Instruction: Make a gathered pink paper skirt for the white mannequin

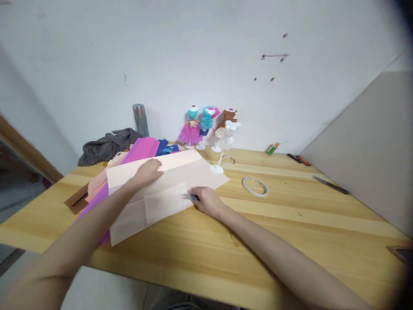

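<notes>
A large pale pink sheet of crepe-like paper lies on the table, its far part showing as a lighter folded strip. My left hand rests on that strip, thumb and forefinger apart. At the sheet's near right edge, my right hand is closed around small scissors with dark blue handles. The metal blades point left over a smaller pale rectangular piece lying on the sheet. The fingers mostly hide the handles.
Purple paper and a striped cloth lie left, near a grey bottle. Small dressed mannequins and a bare white one stand behind the sheet. Right are a tape roll, a green-labelled tube and a dark knife-like tool.
</notes>
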`<state>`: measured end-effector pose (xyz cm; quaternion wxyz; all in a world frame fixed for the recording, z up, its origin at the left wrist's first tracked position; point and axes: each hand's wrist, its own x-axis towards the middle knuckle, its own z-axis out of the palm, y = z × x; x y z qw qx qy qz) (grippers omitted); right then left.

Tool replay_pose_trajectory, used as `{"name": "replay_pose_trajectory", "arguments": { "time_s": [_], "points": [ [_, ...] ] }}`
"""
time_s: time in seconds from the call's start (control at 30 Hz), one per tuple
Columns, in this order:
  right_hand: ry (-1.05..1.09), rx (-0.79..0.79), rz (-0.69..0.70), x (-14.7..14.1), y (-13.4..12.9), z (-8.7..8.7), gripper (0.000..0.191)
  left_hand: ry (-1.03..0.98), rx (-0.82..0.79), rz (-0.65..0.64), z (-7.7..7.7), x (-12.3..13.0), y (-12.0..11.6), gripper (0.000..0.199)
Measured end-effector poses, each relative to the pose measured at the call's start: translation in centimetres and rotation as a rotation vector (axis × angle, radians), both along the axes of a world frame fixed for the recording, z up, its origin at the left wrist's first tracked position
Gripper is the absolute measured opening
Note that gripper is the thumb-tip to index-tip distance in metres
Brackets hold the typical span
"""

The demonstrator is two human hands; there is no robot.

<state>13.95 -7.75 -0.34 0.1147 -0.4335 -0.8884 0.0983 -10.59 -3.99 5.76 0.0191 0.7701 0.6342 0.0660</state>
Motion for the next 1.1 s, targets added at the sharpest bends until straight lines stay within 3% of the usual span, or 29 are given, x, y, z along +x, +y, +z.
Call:
{"name": "replay_pose_trajectory", "arguments": {
  "time_s": [0.17,0.27,0.37,0.57,0.7,0.83,1.0,1.1],
  "points": [
    [0.008,0.03,0.096,1.2,-0.6,-0.1,0.021,0.13,-0.035,0.218,-0.4,-2.9,4.0,0.032],
    [0.009,0.046,0.149,2.3,-0.9,-0.2,0.022,0.169,-0.042,0.276,-0.7,-3.0,5.0,0.036],
    [0.018,0.081,0.179,3.5,-1.1,-0.5,0.022,0.186,-0.038,0.305,0.0,-2.6,5.4,0.036],
    [0.112,0.091,0.142,6.1,-1.0,-1.3,0.023,0.2,0.036,0.314,4.5,-3.2,4.6,0.022],
    [0.185,0.071,0.141,7.6,-0.5,-2.1,0.023,0.232,0.085,0.402,8.0,-5.2,3.1,0.026],
    [0.222,0.071,0.102,8.4,0.0,-2.9,0.023,0.283,0.12,0.509,10.0,-8.0,1.3,0.028],
    [0.228,0.091,0.051,8.5,0.2,-3.1,0.025,0.275,0.12,0.652,9.6,-11.3,-0.1,0.027],
    [0.225,0.122,-0.013,8.7,0.3,-3.1,0.026,0.14,0.109,0.607,8.2,-12.4,-0.4,0.015]
  ]
}}
